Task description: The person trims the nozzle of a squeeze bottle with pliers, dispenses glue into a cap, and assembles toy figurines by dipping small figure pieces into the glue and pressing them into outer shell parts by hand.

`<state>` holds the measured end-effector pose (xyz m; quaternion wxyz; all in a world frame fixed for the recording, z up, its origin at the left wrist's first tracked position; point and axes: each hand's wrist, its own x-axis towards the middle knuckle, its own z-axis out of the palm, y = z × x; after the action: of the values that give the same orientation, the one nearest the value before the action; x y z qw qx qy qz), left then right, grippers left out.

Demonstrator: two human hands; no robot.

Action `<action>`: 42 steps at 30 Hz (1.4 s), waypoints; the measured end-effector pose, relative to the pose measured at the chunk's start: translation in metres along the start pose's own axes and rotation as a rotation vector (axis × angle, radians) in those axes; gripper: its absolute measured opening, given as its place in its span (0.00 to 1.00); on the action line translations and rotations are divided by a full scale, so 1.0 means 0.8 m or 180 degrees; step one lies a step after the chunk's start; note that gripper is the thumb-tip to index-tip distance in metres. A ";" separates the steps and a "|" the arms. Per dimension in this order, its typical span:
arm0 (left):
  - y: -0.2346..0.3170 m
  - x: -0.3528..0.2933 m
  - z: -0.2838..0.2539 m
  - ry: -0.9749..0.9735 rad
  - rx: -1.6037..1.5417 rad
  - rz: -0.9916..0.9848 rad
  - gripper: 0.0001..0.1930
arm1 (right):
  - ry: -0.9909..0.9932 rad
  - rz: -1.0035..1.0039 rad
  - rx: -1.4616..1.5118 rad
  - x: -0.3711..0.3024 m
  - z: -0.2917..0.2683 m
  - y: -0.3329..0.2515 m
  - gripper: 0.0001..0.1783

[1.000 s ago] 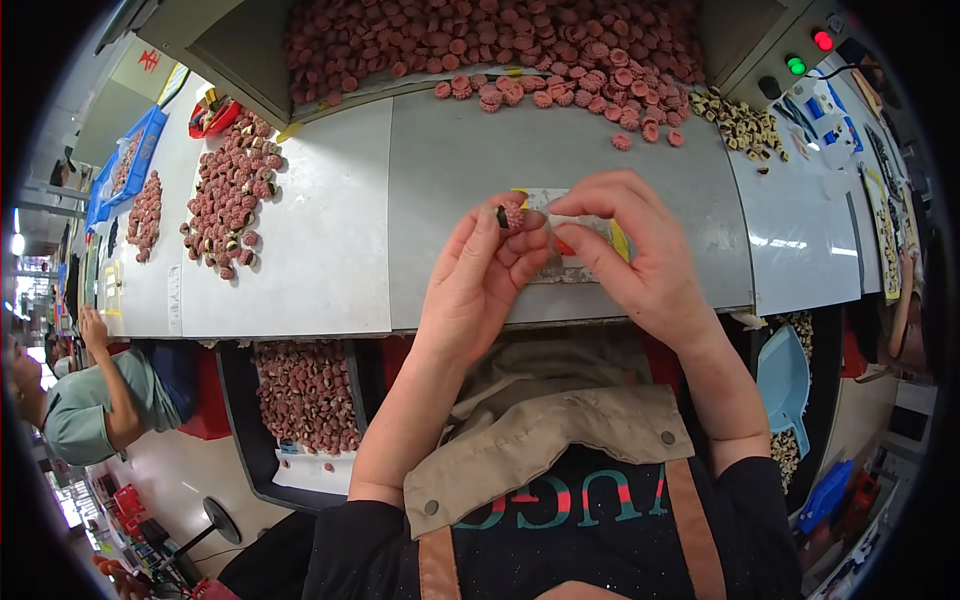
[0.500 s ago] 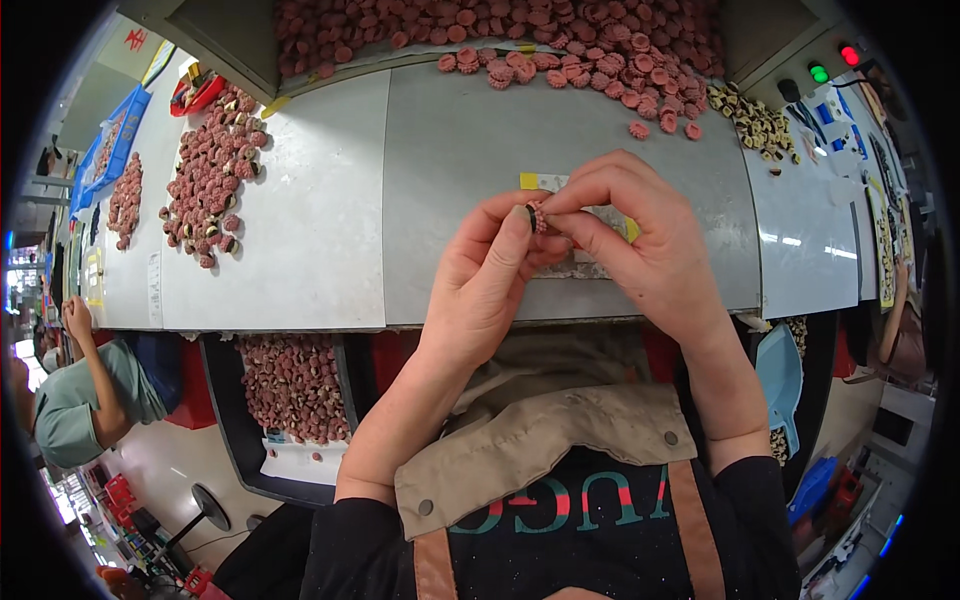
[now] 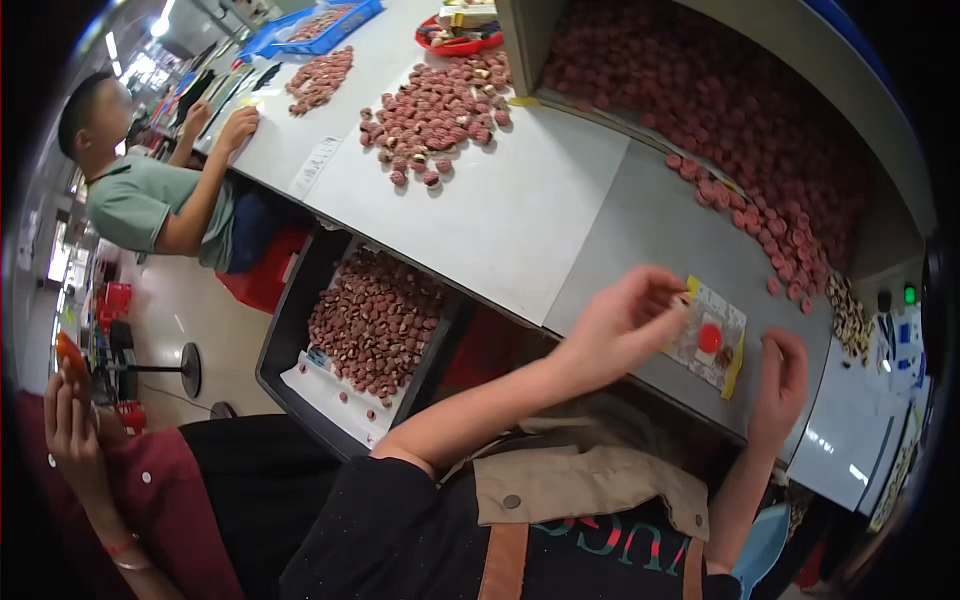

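Observation:
My left hand (image 3: pixel 632 325) is closed in a pinch above the work table, left of a small clear-covered card (image 3: pixel 742 318) with yellow ends. A small knobby pink and dark piece (image 3: pixel 683 299) shows at its fingertips, partly hidden. On the card are a red disc (image 3: pixel 710 338) and a small brownish piece (image 3: pixel 723 357). Just right of the card, my right hand (image 3: pixel 784 390) hovers with fingers loosely bent and spaced from the thumb; nothing shows in it. Many pink scalloped caps (image 3: pixel 740 205) spill from a big bin toward the table.
Finished-looking pink and cream pieces (image 3: pixel 430 120) lie heaped at the far left, near a red tray (image 3: pixel 455 45). A black drawer (image 3: pixel 285 335) holds more. Cream and black parts (image 3: pixel 850 320) lie right. Two people, one in green (image 3: pixel 165 205), one in maroon (image 3: pixel 190 500), are at left.
The view has swung left. My hands, together on one pink piece before, have parted; the piece stays with the left hand, and the right has drawn away. The card is uncovered.

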<state>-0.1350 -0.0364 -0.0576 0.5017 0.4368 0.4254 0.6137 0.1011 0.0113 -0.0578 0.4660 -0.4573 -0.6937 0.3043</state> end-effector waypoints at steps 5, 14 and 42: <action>0.024 0.027 -0.118 0.0934 0.3890 0.1128 0.10 | 0.0369 0.0490 0.0106 -0.021 -0.026 0.028 0.09; 0.043 0.076 -0.237 0.1731 0.5903 0.1525 0.12 | 0.0096 0.0523 0.0357 -0.019 -0.032 0.030 0.06; 0.053 0.144 -0.217 0.1011 0.3893 0.1407 0.10 | 0.0328 0.0442 0.0124 -0.012 -0.009 0.009 0.07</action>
<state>-0.3252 0.0569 -0.0491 -0.0425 0.6238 0.6657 0.4073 0.1120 0.0052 -0.0647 0.4876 -0.5102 -0.6293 0.3254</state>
